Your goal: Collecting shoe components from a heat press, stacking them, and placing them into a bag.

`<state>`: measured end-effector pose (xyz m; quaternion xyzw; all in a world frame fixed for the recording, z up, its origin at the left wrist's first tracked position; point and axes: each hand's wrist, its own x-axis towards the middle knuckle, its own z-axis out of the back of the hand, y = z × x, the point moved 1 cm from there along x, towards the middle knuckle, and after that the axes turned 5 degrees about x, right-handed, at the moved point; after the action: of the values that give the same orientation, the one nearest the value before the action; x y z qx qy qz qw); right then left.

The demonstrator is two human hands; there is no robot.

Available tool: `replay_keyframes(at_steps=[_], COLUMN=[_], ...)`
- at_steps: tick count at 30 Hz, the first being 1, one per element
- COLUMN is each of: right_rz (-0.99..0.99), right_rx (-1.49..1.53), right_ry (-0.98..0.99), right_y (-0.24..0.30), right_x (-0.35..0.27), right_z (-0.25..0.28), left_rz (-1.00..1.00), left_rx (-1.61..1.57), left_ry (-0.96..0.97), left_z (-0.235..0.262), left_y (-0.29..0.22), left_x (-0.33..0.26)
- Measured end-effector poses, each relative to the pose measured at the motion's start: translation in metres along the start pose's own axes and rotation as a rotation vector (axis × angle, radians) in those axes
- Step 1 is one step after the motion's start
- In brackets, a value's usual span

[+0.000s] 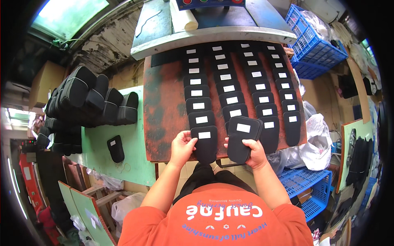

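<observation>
Overlapping rows of black insoles (232,101), each bearing a small white label, run in columns across a worn red board. At the near end of the leftmost column, my left hand (183,148) pinches the left edge of the front insole (205,148). That insole's toe hangs close to the board's near edge. My right hand (255,153) grips a small stack of insoles (239,141), label side up, held over the near end of the second column. The stack hides part of the insoles beneath it.
Left, a green table (135,160) carries bundled black insoles (74,92) and one separate labelled insole (115,149). A machine with a metal front edge (213,37) stands beyond the red board (162,110). Blue crates (312,53) and white plastic bags (318,141) are at right.
</observation>
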<state>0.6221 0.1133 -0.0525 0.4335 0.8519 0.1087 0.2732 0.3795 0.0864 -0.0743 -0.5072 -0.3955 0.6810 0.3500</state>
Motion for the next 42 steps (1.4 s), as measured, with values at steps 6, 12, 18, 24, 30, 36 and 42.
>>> replay_keyframes(at_steps=[6,12,18,24,30,36,42], right_rz=[0.01,0.016,0.102,0.101,0.116,0.115,0.051], right_rx=[-0.069,-0.002,-0.02,-0.031,-0.065,-0.048,-0.086], right_ry=[-0.028,-0.013,0.019,-0.045,-0.099,-0.12,-0.119], right_y=[-0.021,-0.024,-0.021,-0.04,-0.057,-0.058,-0.064], right_x=[0.017,0.057,0.092,0.129,0.17,0.178,0.176], right_z=[-0.019,-0.051,-0.08,-0.097,-0.112,-0.112,-0.117], left_rz=[-0.395,-0.262,-0.269,-0.39,-0.247,-0.255,-0.407], left_rx=[0.222,-0.164,0.124,0.673,0.075,-0.004,0.657], left_ry=[0.006,0.013,-0.25,-0.361,0.358,0.008,-0.286], left_z=[-0.015,0.012,0.1,0.117,0.073,0.11,0.125], left_y=[-0.023,-0.047,-0.078,-0.095,-0.091,-0.096,-0.088], left_x=[-0.014,0.065,0.244,0.277,0.159,0.231,0.253])
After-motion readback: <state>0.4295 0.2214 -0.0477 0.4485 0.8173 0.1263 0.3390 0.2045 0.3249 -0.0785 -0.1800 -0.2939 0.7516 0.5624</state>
